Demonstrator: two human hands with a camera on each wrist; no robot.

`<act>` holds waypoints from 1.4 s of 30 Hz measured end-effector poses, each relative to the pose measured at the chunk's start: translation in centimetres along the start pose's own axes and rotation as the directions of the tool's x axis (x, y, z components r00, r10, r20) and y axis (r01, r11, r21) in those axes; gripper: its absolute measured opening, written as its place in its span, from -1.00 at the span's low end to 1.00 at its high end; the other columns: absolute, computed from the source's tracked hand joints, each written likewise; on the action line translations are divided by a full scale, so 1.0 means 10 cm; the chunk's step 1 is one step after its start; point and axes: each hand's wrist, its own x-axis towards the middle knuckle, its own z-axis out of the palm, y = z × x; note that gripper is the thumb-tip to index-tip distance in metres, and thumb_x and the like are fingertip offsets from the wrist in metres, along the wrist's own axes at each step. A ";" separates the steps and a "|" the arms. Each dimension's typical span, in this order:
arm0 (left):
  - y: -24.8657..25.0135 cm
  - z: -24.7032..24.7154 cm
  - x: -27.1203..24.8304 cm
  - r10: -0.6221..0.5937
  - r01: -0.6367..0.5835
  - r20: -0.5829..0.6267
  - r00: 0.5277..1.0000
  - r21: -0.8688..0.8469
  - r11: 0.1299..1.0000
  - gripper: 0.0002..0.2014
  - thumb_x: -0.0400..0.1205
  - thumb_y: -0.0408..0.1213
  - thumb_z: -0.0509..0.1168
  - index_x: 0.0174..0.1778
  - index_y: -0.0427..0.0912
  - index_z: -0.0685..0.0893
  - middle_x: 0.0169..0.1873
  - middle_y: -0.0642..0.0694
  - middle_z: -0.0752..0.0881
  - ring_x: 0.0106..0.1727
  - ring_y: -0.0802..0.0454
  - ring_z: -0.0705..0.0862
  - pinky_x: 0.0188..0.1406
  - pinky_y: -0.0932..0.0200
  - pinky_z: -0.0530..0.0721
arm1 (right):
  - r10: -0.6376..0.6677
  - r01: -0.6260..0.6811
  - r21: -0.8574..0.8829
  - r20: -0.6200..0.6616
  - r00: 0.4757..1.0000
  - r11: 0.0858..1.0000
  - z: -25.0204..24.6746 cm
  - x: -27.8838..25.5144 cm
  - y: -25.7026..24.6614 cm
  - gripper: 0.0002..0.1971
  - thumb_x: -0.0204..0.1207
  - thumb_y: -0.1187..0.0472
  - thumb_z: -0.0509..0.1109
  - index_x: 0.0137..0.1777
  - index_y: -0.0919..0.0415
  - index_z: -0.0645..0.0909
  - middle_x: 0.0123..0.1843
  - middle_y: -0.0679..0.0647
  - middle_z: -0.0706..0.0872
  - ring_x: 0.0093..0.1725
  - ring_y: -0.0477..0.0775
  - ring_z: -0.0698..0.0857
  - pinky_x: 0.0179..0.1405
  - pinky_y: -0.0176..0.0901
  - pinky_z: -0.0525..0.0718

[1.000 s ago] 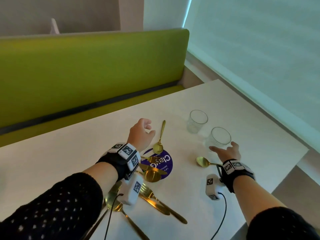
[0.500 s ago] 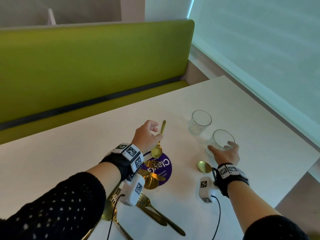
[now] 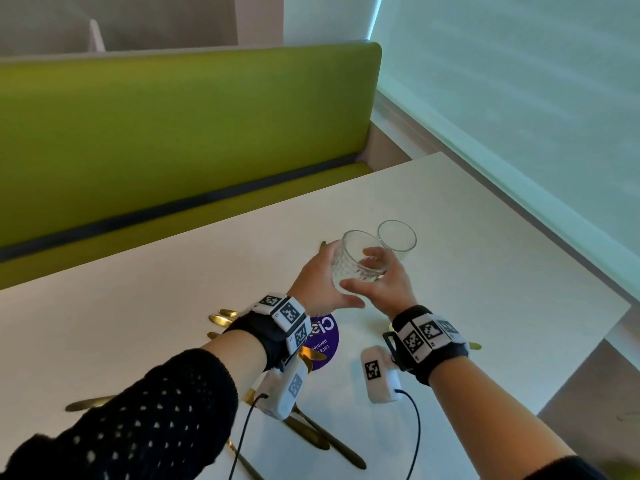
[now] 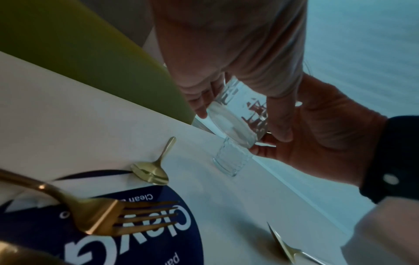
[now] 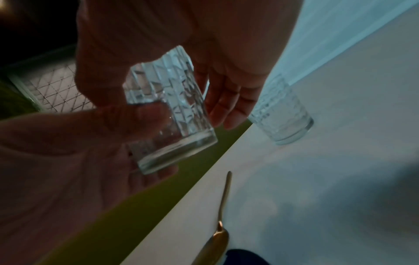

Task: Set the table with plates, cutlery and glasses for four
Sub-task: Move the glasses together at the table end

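left hand (image 3: 320, 282), right hand (image 3: 382, 284), both raised, fingers curled

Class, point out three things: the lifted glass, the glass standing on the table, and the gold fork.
lifted glass (image 3: 360, 261), head view, patterned side wall.
standing glass (image 5: 283, 114), right wrist view, side wall.
gold fork (image 4: 127, 218), left wrist view, tines.

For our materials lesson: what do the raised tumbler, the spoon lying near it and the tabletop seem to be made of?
Tumbler: clear glass with cut facets; fingers show through it.
Spoon: probably metal with a gold, satin finish; it gives soft reflections.
Tabletop: smooth matt white, perhaps laminate; the look leaves it open.
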 end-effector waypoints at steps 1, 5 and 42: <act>0.00 -0.01 0.00 -0.007 0.007 -0.024 1.000 -0.013 1.000 -0.05 0.24 -0.19 0.66 0.50 -0.09 0.31 0.25 -0.01 0.61 0.20 0.09 0.60 0.11 0.29 0.59 | 0.001 -0.001 0.024 0.030 1.000 1.000 0.03 0.00 -0.03 -0.24 -0.09 0.04 0.64 0.19 0.09 0.50 -0.07 -0.11 0.63 -0.02 -0.08 0.63 -0.06 -0.34 0.57; -0.09 -0.06 0.00 -0.054 0.057 -0.082 0.995 0.030 0.998 -0.13 0.29 -0.12 0.62 0.47 -0.12 0.34 0.23 -0.06 0.65 0.21 0.01 0.65 0.11 0.16 0.71 | 0.038 -0.046 0.045 0.167 0.985 0.998 0.06 0.03 -0.05 -0.20 0.03 0.16 0.74 0.30 0.16 0.49 0.02 -0.02 0.67 0.02 -0.02 0.66 0.15 -0.15 0.66; -0.40 -0.57 -0.02 -0.309 0.295 -0.266 0.913 -0.092 0.951 -0.27 0.34 -0.17 0.59 0.36 -0.13 0.37 0.30 -0.10 0.60 0.20 0.07 0.53 -0.22 0.47 0.49 | 0.411 -0.381 0.156 -0.417 0.811 0.911 0.01 0.81 0.38 -0.26 0.19 0.10 0.62 0.36 0.10 0.36 0.29 0.22 0.61 0.22 0.27 0.63 0.11 -0.06 0.58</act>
